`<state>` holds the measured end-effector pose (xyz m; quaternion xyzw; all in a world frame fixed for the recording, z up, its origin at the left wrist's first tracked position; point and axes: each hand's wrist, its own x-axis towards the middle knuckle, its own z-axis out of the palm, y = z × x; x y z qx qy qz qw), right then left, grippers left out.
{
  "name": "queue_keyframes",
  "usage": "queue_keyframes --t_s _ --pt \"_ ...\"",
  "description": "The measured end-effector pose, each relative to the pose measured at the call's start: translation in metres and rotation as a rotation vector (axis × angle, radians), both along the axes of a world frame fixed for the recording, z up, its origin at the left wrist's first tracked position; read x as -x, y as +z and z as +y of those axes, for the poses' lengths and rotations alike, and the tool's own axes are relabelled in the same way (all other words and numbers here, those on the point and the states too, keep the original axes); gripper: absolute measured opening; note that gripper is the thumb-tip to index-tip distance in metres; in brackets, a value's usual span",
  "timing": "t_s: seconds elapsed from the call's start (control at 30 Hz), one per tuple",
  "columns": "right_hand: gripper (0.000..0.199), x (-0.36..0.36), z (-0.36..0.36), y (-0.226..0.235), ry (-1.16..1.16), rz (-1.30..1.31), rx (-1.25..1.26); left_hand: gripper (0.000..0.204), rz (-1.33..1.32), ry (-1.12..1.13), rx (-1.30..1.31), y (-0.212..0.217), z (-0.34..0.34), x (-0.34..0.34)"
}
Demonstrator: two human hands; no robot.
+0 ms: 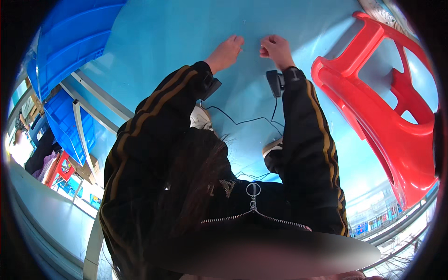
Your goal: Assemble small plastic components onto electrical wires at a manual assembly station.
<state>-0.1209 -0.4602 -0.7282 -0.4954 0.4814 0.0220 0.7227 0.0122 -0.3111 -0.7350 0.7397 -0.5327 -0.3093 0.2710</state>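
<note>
Left hand: [227, 51] reaches forward onto the light blue surface [186, 32], fingers stretched out and lying flat, nothing gripped that can be seen.
Right hand: [275, 48] just beside the left, apart from it, fingers curled in toward the palm; whether something small is pinched there cannot be told.
Gap between hands: a fine thread-like line seems to run there, too thin to be sure.
Sleeves: black with yellow-brown stripes [154, 107], both arms coming in from the lower edge.
Wrist devices: one small black box [211, 87] on the left wrist, one [275, 81] on the right; thin black cables [242, 122] trail back from them toward the body.
Shoes: white toe [200, 119] under the left arm, dark shoe [272, 154] under the right.
Red plastic stool: [373, 107] on its side, right of the right arm.
Blue plastic crates: [70, 42] stacked upper left, beside grey metal rails [100, 95].
Jacket zip: metal ring pull [253, 189] at the chest.
</note>
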Motion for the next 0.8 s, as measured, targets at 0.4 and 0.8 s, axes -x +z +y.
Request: queue_keyframes --t_s 0.4,0.8 --pt "0.021 0.099 -0.007 0.012 -0.365 -0.613 -0.685 0.012 -0.422 -0.284 -0.138 -0.007 0.004 0.017" --pt "0.017 0.097 0.066 -0.011 0.388 0.169 0.735 0.012 -0.312 0.063 0.039 -0.017 -0.014 -0.025"
